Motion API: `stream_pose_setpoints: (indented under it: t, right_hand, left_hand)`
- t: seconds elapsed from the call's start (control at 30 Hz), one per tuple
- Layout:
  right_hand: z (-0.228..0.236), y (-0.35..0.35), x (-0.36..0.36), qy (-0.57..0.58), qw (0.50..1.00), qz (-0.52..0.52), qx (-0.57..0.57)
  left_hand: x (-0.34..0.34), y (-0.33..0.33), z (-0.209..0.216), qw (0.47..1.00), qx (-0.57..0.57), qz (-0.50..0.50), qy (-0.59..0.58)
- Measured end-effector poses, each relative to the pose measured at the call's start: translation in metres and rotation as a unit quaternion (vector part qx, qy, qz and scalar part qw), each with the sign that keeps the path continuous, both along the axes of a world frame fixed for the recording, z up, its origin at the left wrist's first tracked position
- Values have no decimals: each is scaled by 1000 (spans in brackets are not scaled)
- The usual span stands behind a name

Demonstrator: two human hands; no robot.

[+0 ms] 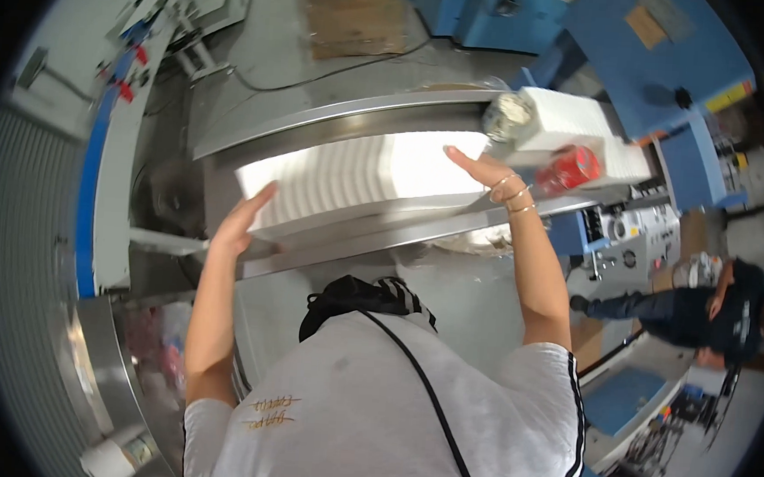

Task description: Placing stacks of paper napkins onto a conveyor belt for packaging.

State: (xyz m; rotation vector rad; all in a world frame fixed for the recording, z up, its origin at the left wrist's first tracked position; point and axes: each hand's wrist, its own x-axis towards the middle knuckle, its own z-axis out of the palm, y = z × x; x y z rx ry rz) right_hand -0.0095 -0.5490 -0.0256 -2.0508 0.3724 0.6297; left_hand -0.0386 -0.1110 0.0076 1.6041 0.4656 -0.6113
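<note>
Bright light fills the room. The white stack (434, 167) washes out toward the right end of the desk (373, 244), while grey shading bands its left part. A pale sheen runs along the desk's near edge. Blur softens the red can (570, 170); fisheye distortion bends straight lines, and the corners fall black.

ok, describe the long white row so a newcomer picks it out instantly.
Find the long metal tray in front of the person. Running lengthwise along it is the long white row, ribbed crosswise. Unlike the white blocks at the tray's right end, it sits between the left hand and the right hand.
</note>
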Motion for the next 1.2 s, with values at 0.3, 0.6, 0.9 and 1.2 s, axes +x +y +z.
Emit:
stream_pose_setpoints:
  t: [0.3,0.6,0.9,1.2]
  right_hand:
    - [31,61,-3,-97,990,24,101]
    - [62,132,23,-186,955,50,224]
    - [100,407,56,-217,888,287,286]
    - [86,774,-19,-4,754,565,335]
  left_hand:
    - [6,-17,-10,995,-64,-4,-74]
    - [-27,52,14,984,-46,65,-161]
    - [-165,240,65,885,-3,330,-327]
    - [-341,420,35,776,44,586,-231]
